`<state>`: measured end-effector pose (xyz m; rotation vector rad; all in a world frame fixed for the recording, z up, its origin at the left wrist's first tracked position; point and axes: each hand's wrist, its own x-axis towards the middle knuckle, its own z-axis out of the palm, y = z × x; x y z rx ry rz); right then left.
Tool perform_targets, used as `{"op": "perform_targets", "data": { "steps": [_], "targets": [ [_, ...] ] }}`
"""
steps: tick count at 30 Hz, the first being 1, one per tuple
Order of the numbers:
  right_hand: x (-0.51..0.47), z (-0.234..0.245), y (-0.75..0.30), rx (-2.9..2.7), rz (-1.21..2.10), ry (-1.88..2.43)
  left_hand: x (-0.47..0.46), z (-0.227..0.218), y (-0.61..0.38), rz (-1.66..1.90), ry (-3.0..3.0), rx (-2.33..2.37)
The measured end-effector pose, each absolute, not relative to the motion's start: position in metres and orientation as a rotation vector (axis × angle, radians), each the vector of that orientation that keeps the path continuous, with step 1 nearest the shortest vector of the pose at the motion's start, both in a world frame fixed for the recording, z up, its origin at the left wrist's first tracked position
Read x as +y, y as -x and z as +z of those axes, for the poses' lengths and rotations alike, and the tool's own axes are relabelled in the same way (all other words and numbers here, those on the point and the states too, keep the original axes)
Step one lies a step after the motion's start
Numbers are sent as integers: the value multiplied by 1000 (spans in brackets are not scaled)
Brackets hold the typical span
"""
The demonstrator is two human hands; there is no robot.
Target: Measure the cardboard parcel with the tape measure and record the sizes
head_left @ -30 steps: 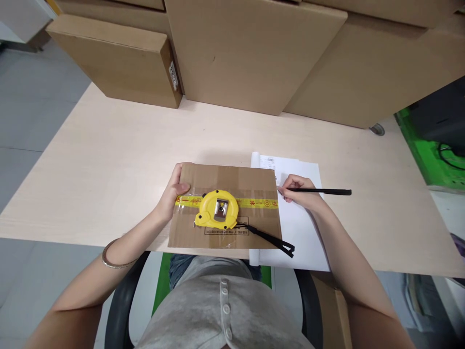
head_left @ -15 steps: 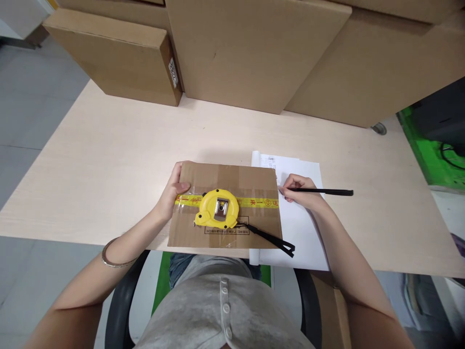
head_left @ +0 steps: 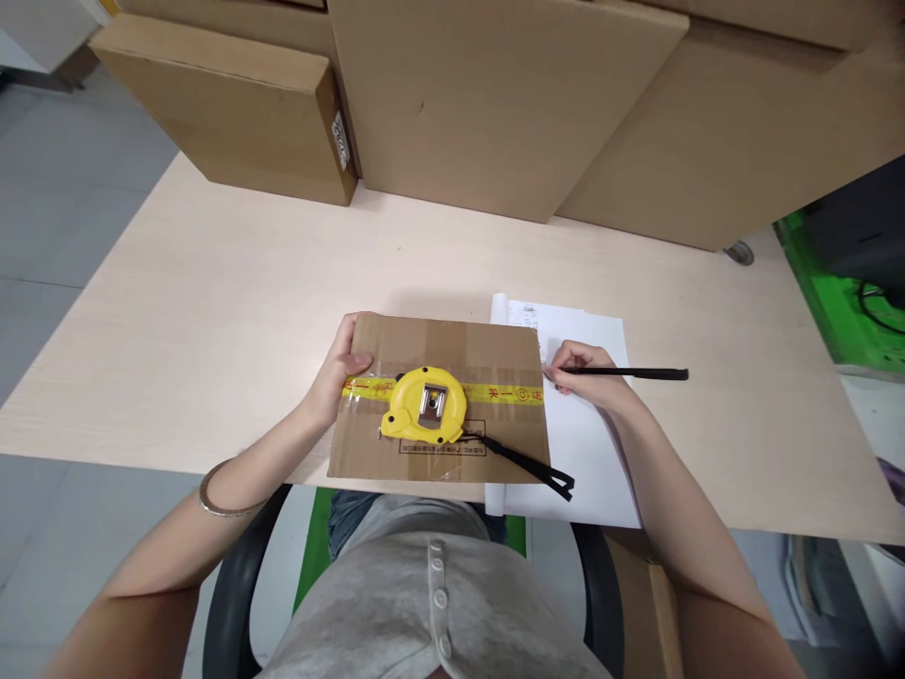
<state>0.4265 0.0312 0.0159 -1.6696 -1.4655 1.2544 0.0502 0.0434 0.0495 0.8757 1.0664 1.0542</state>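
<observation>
My left hand [head_left: 337, 372] grips the left side of a small cardboard box [head_left: 438, 344], thumb on top. Yellow printed tape runs across the box. On it lies a yellow tape measure [head_left: 411, 412], its metal clip facing up and its black wrist strap [head_left: 527, 460] trailing over the lower right corner. Just right of the box, my right hand [head_left: 581, 366] holds a black pen [head_left: 650, 373] in a writing grip, resting on white paper [head_left: 590, 453]. The box covers the paper's left part, and the pen tip is hard to make out.
Large cardboard boxes [head_left: 481, 104] line the back of the pale table [head_left: 233, 283], with a smaller box [head_left: 219, 113] at the back left. A round metal object [head_left: 739, 252] sits by the boxes at right. Chair armrests [head_left: 240, 585] flank my body below the table edge.
Almost nothing differs. The whole view has shifted very slightly; both hands, the box, the tape measure and the pen keep their places.
</observation>
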Motion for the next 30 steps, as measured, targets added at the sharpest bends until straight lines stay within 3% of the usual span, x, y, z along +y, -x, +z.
{"op": "perform_targets", "data": {
  "steps": [30],
  "targets": [
    [35, 14, -429, -1459, 1245, 1774, 45, 49, -49, 1068, -871, 1065]
  ]
}}
